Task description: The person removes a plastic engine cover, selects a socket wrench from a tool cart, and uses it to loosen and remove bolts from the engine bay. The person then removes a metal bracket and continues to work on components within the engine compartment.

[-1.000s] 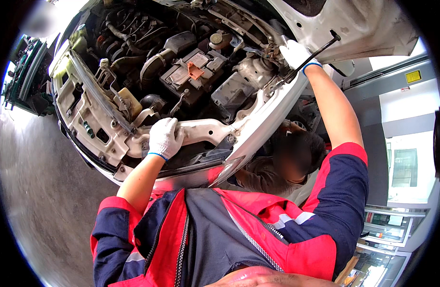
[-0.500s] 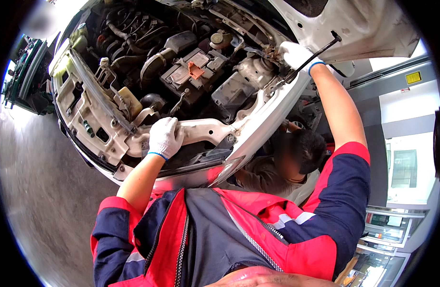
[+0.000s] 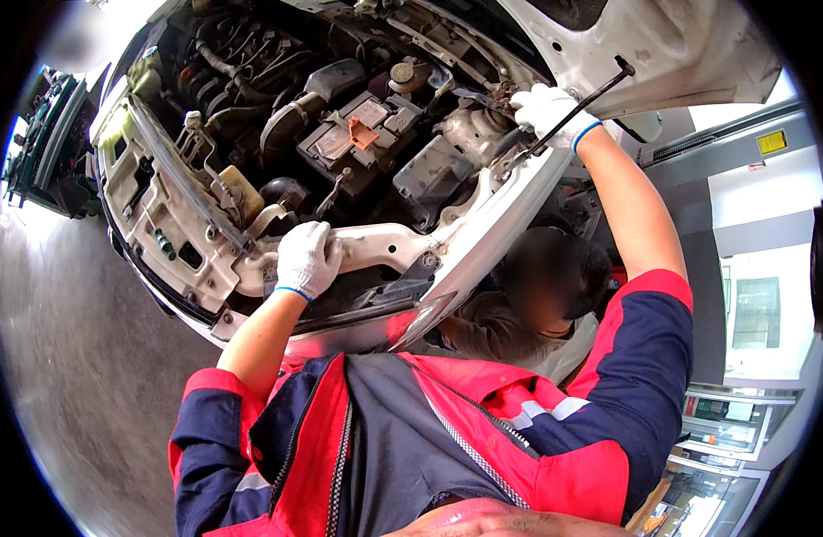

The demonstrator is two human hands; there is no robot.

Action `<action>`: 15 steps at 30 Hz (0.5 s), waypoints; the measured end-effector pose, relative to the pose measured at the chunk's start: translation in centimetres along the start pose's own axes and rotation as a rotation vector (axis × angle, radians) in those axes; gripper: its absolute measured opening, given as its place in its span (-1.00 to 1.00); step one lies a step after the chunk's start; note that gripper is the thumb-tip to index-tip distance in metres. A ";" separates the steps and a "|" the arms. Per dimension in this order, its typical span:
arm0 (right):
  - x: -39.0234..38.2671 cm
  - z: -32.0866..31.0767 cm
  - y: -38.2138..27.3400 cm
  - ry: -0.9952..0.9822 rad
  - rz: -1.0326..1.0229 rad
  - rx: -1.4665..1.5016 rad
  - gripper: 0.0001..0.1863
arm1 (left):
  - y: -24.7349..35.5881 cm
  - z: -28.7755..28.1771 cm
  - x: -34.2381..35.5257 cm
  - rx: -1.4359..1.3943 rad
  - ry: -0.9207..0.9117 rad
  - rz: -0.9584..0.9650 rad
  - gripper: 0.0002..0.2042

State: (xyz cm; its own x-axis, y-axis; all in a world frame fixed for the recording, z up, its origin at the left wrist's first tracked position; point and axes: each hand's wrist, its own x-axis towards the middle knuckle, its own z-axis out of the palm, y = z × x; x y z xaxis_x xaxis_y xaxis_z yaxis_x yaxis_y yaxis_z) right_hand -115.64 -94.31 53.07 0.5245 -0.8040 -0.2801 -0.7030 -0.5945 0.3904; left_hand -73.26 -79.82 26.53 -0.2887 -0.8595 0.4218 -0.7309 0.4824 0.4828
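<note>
A white knit glove covers my left hand (image 3: 307, 259), whose fingers curl over the white front crossmember (image 3: 369, 246) of a car's engine bay. My right hand (image 3: 553, 115), gloved alike, is at the far right corner of the bay, beside a tangle of wiring (image 3: 499, 97) near the strut tower (image 3: 476, 132). Its fingers are bent; what they grip, if anything, is hidden. The black hood prop rod (image 3: 593, 100) passes in front of this hand up to the raised white hood (image 3: 689, 54). Between my hands sits the battery (image 3: 362, 134) with an orange terminal cover (image 3: 362, 133).
A co-worker (image 3: 555, 277) crouches beside the right fender (image 3: 510, 219), close under my right arm. A black box (image 3: 434, 170) lies near the strut tower. Dark equipment (image 3: 54, 148) stands at the far left above the grey floor (image 3: 63, 358). Glass cabinets (image 3: 720, 430) stand at right.
My right hand has shifted slightly left toward the wiring, and its fingers show more. The co-worker's head has moved left. My left hand stays in place.
</note>
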 end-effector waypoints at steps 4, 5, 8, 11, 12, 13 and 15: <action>0.3 1.8 0.7 0.159 0.297 0.225 -0.73 | 0.3 -0.6 0.1 0.003 -0.068 -0.026 -0.66; 0.7 2.3 0.5 0.250 0.463 0.372 -0.67 | 0.2 -0.4 0.1 0.000 -0.074 -0.030 -0.66; 1.3 2.6 0.9 0.211 0.695 0.380 -0.73 | 0.2 -0.2 0.2 -0.013 -0.087 -0.041 -0.66; 0.3 1.2 0.8 0.050 0.051 0.136 -0.84 | 0.4 -0.5 -0.1 -0.002 -0.098 -0.051 -0.66; 0.0 -0.4 -0.8 -0.034 -0.031 -0.035 -0.86 | 0.4 -0.6 -0.2 -0.013 -0.102 -0.055 -0.67; 0.2 -0.1 -0.4 -0.033 -0.033 -0.037 -0.86 | 0.3 -0.6 -0.2 -0.024 -0.106 -0.059 -0.67; 0.0 1.4 0.8 0.192 0.057 0.074 -0.79 | 0.4 -0.5 0.0 -0.020 -0.093 -0.042 -0.67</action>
State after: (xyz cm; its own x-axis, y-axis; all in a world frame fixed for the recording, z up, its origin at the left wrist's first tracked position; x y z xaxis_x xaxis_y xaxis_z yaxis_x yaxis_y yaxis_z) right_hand -116.87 -94.79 52.10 0.5598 -0.8243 -0.0840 -0.7638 -0.5527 0.3334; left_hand -73.23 -79.51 27.12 -0.3146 -0.8906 0.3285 -0.7315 0.4480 0.5140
